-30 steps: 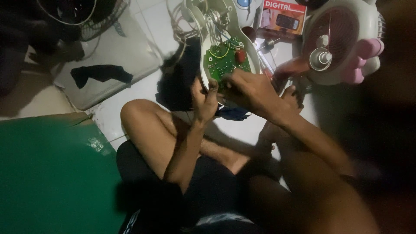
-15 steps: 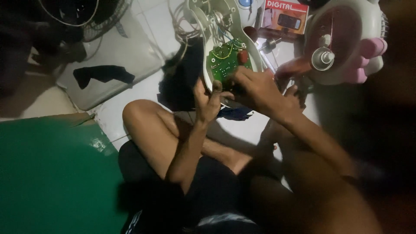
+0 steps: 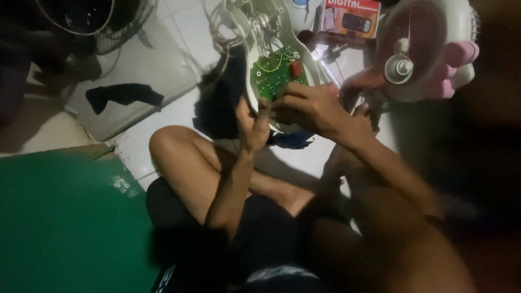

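- Landmark: a white plastic housing (image 3: 255, 32), opened, lying on the pale tiled floor (image 3: 163, 125) ahead of the seated person's knees.
- Green circuit board (image 3: 277, 73) sits inside the housing's near end, with a red component and thin wires on its face.
- Left hand (image 3: 251, 125) grips the housing's near-left edge, thumb up against the board's lower corner, fingers wrapped on the shell.
- Right hand (image 3: 312, 108) lies curled over the board's near-right portion, fingers bent down onto it; whether they pinch a part or tool cannot be told.
- Judgement: the step in hand is work on the board while the shell is braced. Any further move calls for a steady left grip and care around the loose wires.
- Right of the housing: a white and pink fan body (image 3: 429, 49) and a small red box (image 3: 350, 16).
- Left of it: a black cloth (image 3: 122, 95) on a pale panel.
- Nearer, left: a green surface (image 3: 59, 217).
- Room dim; right margin in shadow.
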